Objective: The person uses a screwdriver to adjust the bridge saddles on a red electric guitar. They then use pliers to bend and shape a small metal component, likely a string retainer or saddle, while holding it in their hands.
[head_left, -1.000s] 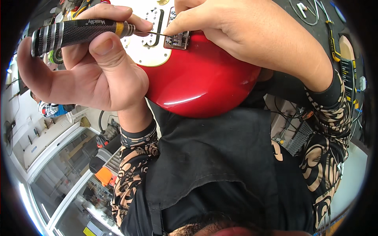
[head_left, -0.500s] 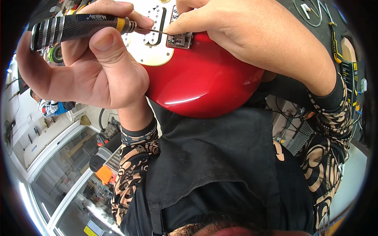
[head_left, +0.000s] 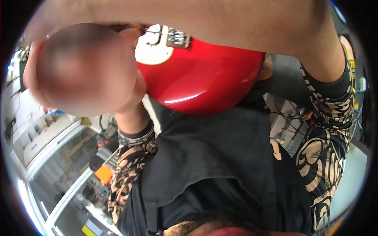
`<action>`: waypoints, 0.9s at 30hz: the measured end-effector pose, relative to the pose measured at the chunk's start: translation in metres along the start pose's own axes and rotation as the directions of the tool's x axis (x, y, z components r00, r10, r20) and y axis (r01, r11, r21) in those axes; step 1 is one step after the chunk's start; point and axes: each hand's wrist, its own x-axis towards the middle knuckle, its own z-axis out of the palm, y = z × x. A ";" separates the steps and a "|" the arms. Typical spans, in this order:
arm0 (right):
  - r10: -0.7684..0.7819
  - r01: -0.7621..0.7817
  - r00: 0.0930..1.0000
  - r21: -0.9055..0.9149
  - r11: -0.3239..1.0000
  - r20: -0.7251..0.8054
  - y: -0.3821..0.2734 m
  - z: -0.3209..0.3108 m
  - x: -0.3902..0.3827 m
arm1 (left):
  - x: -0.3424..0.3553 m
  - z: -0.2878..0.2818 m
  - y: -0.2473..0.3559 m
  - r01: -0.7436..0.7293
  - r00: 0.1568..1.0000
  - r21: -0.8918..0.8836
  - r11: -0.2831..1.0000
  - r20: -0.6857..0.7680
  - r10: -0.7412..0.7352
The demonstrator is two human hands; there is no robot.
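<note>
A glossy red electric guitar body point(head_left: 204, 78) with a white pickguard point(head_left: 153, 55) and metal bridge point(head_left: 177, 38) lies above my lap. My left hand point(head_left: 84, 74) is at the guitar's left, largely lost in a round blur; a fingertip shows near the white pickup point(head_left: 152, 34). A thin dark line, perhaps a tool shaft, crosses toward the bridge, but I cannot make out what either hand holds. My right hand point(head_left: 59, 19) is raised across the top left, smeared by motion, its forearm spanning above the guitar. Both hands' fingers are too hidden or blurred to read.
My black apron point(head_left: 208, 141) fills the lower middle. Cables point(head_left: 287, 110) and equipment show at the right. At the lower left are a white-framed glass panel point(head_left: 59, 165) and an orange object point(head_left: 103, 174).
My right hand has left the bridge and swung up and left over my left hand. The screwdriver handle, clear earlier in my left hand, is now obscured.
</note>
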 end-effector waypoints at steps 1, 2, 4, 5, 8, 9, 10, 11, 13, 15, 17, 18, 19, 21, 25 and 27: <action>-0.011 0.012 1.000 -0.006 1.000 0.008 0.000 -0.003 -0.003 | -0.002 0.003 0.006 0.009 0.999 0.025 1.000 -0.038 -0.008; -0.026 0.026 1.000 0.009 1.000 0.016 0.000 -0.001 0.000 | -0.002 0.007 0.010 0.004 0.999 0.083 0.997 -0.041 -0.001; -0.049 0.048 0.998 0.027 0.998 0.034 0.000 0.004 0.006 | -0.005 0.019 0.019 0.002 0.998 0.210 0.978 -0.061 0.011; -0.069 0.067 0.997 0.041 0.997 0.046 0.001 0.008 0.010 | -0.007 0.024 0.023 0.005 0.997 0.280 0.960 -0.077 0.017; -0.103 0.098 0.991 0.064 0.993 0.081 0.009 0.016 0.022 | -0.011 0.026 0.028 0.028 0.996 0.297 0.955 -0.093 0.000; -0.103 0.097 0.990 0.067 0.993 0.098 0.009 0.019 0.027 | -0.011 0.025 0.029 0.036 0.996 0.278 0.960 -0.094 -0.010; -0.103 0.097 0.989 0.067 0.993 0.107 0.009 0.021 0.031 | -0.010 0.024 0.030 0.042 0.996 0.264 0.964 -0.092 -0.018; -0.105 0.098 0.988 0.066 0.993 0.111 0.008 0.020 0.034 | -0.009 0.024 0.031 0.046 0.996 0.250 0.967 -0.090 -0.024; -0.101 0.094 0.987 0.068 0.993 0.122 0.011 0.023 0.040 | -0.008 0.025 0.031 0.058 0.996 0.225 0.973 -0.083 -0.040; -0.101 0.092 0.987 0.080 0.993 0.128 0.014 0.027 0.046 | -0.009 0.023 0.032 0.073 0.995 0.222 0.972 -0.081 -0.056; -0.112 0.101 0.985 0.087 0.991 0.132 0.011 0.027 0.050 | -0.010 0.020 0.034 0.086 0.995 0.216 0.973 -0.073 -0.072; -0.112 0.100 0.985 0.091 0.991 0.131 0.011 0.025 0.047 | -0.010 0.018 0.034 0.091 0.995 0.212 0.973 -0.066 -0.079; -0.123 0.111 0.984 0.097 0.989 0.126 0.011 0.021 0.044 | -0.009 0.017 0.035 0.093 0.995 0.211 0.973 -0.059 -0.083; -0.129 0.117 0.984 0.095 0.989 0.124 0.012 0.013 0.037 | -0.008 0.014 0.037 0.105 0.994 0.213 0.971 -0.052 -0.096; -0.149 0.139 0.983 0.097 0.985 0.105 0.010 0.000 0.021 | -0.009 0.022 0.035 0.119 0.990 0.161 0.980 -0.098 -0.104; -0.177 0.167 0.981 0.108 0.980 0.085 0.011 -0.001 0.016 | -0.008 0.026 0.037 0.129 0.988 0.194 0.972 -0.113 -0.109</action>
